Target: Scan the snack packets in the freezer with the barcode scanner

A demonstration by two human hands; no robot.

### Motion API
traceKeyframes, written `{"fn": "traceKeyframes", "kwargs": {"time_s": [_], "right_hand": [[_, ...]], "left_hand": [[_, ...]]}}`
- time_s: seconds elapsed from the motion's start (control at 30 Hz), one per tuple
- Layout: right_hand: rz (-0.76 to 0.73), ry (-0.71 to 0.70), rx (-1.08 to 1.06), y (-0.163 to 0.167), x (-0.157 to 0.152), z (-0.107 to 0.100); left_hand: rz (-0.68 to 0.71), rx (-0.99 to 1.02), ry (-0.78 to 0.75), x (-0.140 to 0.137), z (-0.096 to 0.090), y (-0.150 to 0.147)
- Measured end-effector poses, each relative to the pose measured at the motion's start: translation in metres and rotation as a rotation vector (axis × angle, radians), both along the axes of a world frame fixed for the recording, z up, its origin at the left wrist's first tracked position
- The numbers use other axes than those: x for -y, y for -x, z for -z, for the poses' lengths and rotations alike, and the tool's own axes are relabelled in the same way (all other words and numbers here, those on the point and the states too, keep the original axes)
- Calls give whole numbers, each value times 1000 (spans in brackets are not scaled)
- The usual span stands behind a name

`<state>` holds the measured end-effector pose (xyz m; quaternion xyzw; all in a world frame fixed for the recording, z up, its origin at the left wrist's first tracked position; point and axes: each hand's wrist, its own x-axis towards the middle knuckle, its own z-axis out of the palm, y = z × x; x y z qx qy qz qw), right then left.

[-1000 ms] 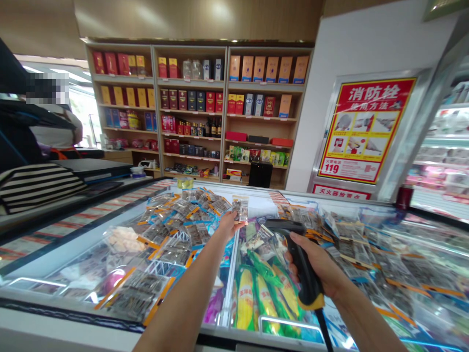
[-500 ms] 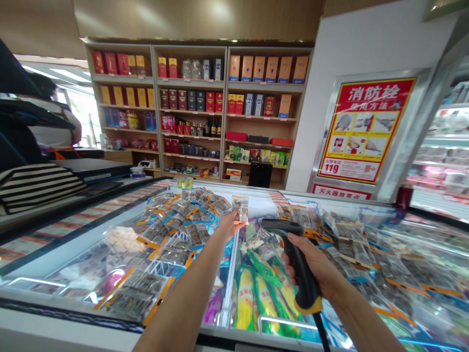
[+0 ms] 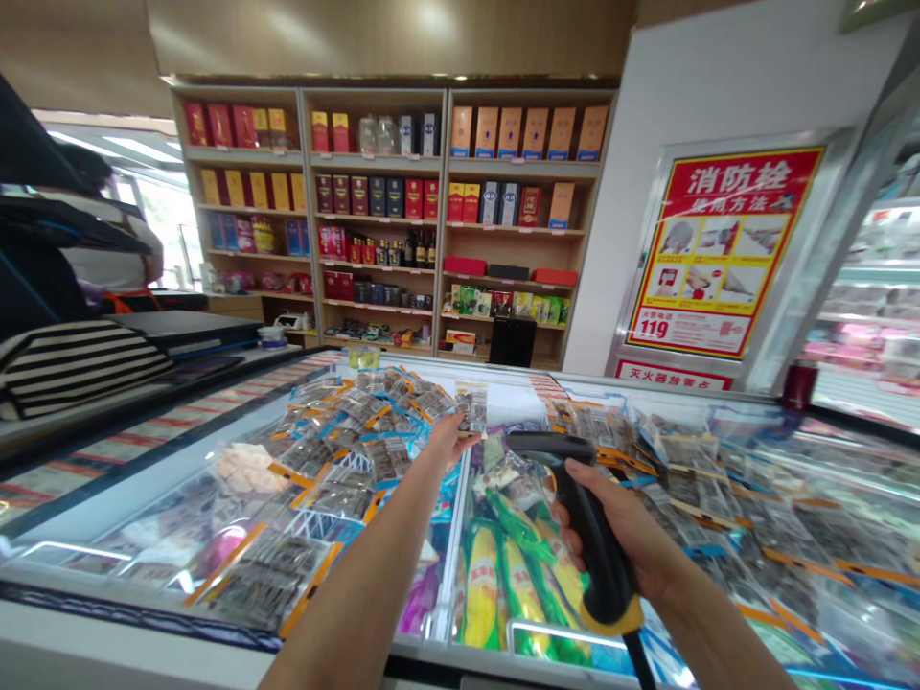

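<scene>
My left hand (image 3: 447,439), arm stretched out over the freezer, is closed on the lower left edge of a small clear packet (image 3: 472,406) with dark contents and a printed label. In my right hand (image 3: 627,517) is a black and yellow barcode scanner (image 3: 600,548), gripped by its handle, with its cord hanging down. The scanner's head points left toward the packet, a short gap apart. Under my left arm lies a pile of similar packets (image 3: 345,412) with orange and blue edges. Bagged corn (image 3: 481,585) lies below the scanner.
A sliding-glass chest freezer (image 3: 107,565) spans the front, with more packets (image 3: 719,479) heaped on its right side. At left, a striped bag (image 3: 79,364) rests on a counter. Shelves of boxes (image 3: 485,131) and a red fire-hydrant poster (image 3: 723,254) stand behind.
The reddish light on the packet and my left fingertips has gone. The scanner's handle has shifted slightly down and right. My left hand has hardly moved.
</scene>
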<state>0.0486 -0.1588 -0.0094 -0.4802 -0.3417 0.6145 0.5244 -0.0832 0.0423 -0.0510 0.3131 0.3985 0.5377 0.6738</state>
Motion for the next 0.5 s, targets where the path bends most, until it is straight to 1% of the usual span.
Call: {"fn": "traceKeyframes", "kwargs": {"time_s": [0.1, 0.17, 0.27, 0.37, 0.5], "right_hand": [[-4, -20, 1, -2, 1, 1], [38, -22, 32, -5, 1, 0], [126, -45, 49, -16, -1, -5], [251, -79, 79, -36, -2, -11], [453, -79, 179, -75, 1, -17]], "left_hand": [[9, 39, 41, -1, -1, 1], [20, 55, 41, -1, -1, 3], [55, 29, 8, 2, -1, 2], [79, -57, -8, 7, -2, -6], [85, -161, -44, 19, -6, -35]]}}
